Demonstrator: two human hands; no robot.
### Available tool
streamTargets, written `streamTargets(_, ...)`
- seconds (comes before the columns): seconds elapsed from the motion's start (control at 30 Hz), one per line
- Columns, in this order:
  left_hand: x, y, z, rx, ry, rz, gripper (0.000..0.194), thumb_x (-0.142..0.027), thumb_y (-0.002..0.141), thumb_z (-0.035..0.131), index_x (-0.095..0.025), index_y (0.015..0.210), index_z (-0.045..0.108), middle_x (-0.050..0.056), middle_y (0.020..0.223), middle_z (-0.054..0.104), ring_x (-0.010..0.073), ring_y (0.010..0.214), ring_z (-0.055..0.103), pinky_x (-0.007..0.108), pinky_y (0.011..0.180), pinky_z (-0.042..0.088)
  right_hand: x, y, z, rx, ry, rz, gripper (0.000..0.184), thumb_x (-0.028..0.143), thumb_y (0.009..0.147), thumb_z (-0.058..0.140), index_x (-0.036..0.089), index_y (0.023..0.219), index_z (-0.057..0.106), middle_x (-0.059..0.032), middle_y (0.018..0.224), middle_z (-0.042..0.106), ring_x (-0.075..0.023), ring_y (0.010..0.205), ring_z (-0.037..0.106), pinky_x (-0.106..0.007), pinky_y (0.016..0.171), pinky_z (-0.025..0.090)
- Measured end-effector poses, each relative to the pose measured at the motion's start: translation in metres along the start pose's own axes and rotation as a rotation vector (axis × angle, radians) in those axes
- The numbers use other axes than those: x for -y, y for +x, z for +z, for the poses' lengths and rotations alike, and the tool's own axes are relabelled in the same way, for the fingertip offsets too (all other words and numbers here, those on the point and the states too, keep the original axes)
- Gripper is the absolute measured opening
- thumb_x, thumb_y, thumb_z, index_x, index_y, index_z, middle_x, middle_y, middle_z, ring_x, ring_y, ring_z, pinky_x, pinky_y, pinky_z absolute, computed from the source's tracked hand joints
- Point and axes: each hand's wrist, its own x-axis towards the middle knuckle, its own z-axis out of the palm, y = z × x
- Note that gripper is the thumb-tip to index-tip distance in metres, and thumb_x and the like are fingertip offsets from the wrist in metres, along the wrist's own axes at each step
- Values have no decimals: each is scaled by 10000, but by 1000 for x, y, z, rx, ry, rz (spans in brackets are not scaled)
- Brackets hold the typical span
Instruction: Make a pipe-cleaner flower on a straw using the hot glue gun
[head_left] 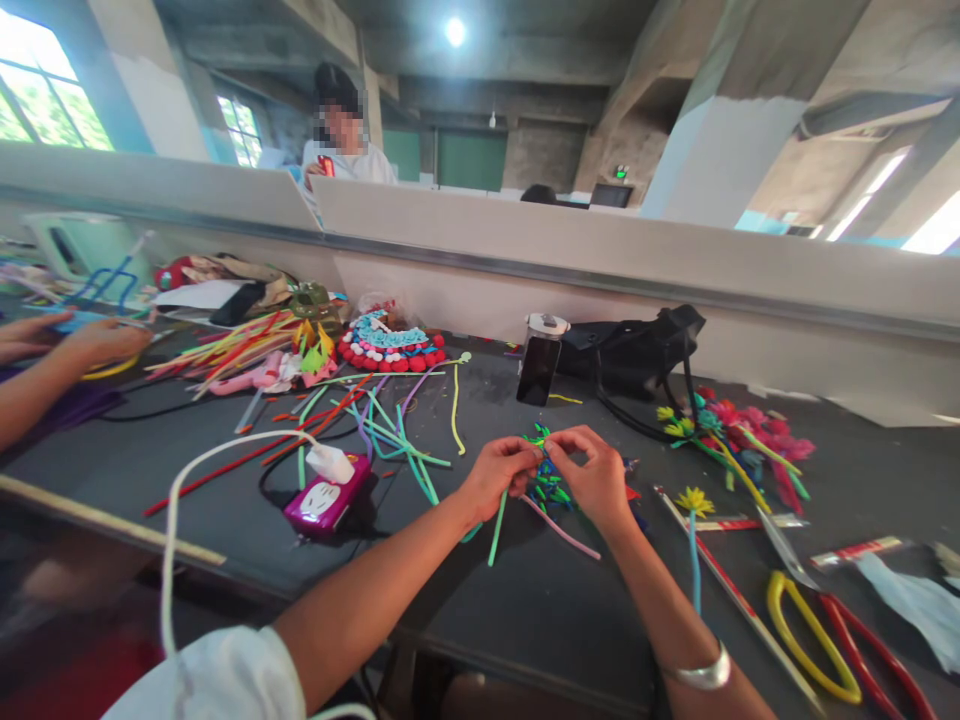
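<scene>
My left hand (pixel 501 474) is closed in a pinch on a light green pipe cleaner (pixel 497 530), whose long end hangs down below the fingers. My right hand (pixel 594 478) meets it fingertip to fingertip, pinching the green tuft at the pipe cleaner's upper end. The fingers hide most of that tuft. Under and between both hands lies a heap of short green and blue fuzzy pieces (pixel 551 492). A pink pipe cleaner (pixel 562 528) sticks out of the heap toward the front of the table.
Scissors (pixel 814 630) with yellow and red handles lie right, near pipe-cleaner flowers (pixel 772 450). A phone (pixel 538 368) leans on a cup before a black bag (pixel 637 350). Left are a purple power socket (pixel 328 497) and loose pipe cleaners (pixel 397 430). A co-worker's hands (pixel 105 343) work far left.
</scene>
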Motion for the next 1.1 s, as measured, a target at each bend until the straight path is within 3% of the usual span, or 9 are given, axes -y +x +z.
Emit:
streamTargets(0.2, -4, 0, -1, 32, -98, 11, 308, -358, 639, 789, -146, 731, 584, -45, 570, 514, 32, 400, 368, 197, 382, 194, 5, 0, -9, -70, 89, 46, 244, 359, 901, 546, 212, 958, 732, -54, 944, 704, -187, 880, 638, -312, 765, 483)
streamTargets(0.47, -2, 3, -5, 59, -174, 23, 323, -356, 659, 799, -148, 790, 590, -46, 596, 511, 37, 424, 414, 183, 390, 254, 6, -4, -2, -51, 117, 34, 206, 365, 859, 606, 216, 927, 731, -47, 898, 691, -181, 829, 637, -314, 762, 506)
streamTargets(1.1, -1, -1, 0, 33, -75, 25, 346, -404, 635, 804, -153, 773, 610, -45, 578, 536, 47, 412, 410, 213, 418, 276, 2, -5, 3, -75, 57, 29, 139, 310, 820, 595, 216, 810, 697, -22, 784, 660, -163, 719, 611, -308, 708, 508)
